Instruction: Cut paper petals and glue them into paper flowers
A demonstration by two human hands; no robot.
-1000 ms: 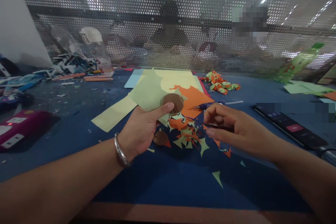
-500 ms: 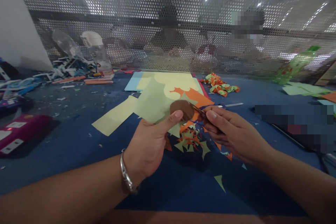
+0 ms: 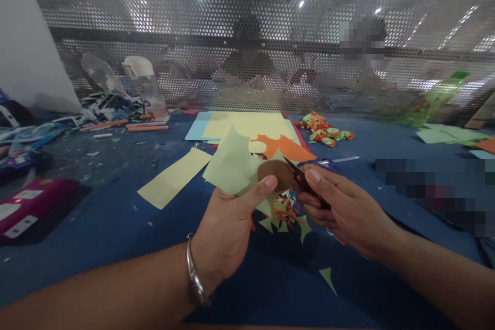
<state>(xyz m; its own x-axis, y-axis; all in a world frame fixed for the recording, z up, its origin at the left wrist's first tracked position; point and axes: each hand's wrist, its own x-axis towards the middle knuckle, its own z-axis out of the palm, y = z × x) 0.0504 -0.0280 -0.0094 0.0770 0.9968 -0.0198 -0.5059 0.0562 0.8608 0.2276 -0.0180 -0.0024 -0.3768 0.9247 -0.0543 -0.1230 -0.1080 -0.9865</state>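
Note:
My left hand (image 3: 232, 221) pinches a pale green sheet of paper (image 3: 232, 162) together with a round brown disc (image 3: 276, 172) that lies on top of it, thumb pressed on the disc. In my right hand (image 3: 334, 196) is a pair of dark scissors (image 3: 296, 168), fingers wrapped round the handles. The blades point up and left, at the right edge of the disc and the green paper. Beneath the hands lie green and orange paper scraps (image 3: 284, 211). An orange cut sheet (image 3: 288, 147) rests just behind.
Stacked yellow sheets (image 3: 247, 122) lie at the back, with a pale strip (image 3: 174, 178) left of them. Cut pieces (image 3: 325, 129) are heaped behind right. A cutter (image 3: 340, 160), a purple case (image 3: 34, 206), a white-lidded bottle (image 3: 145, 87) and a green bottle (image 3: 441, 98) surround the work. A perforated screen (image 3: 185, 36) stands behind.
Both hands, with the paper, disc and scissors, have shifted slightly right and down in view. The green sheet has turned a little, and the scissor blades sit at a slightly different angle.

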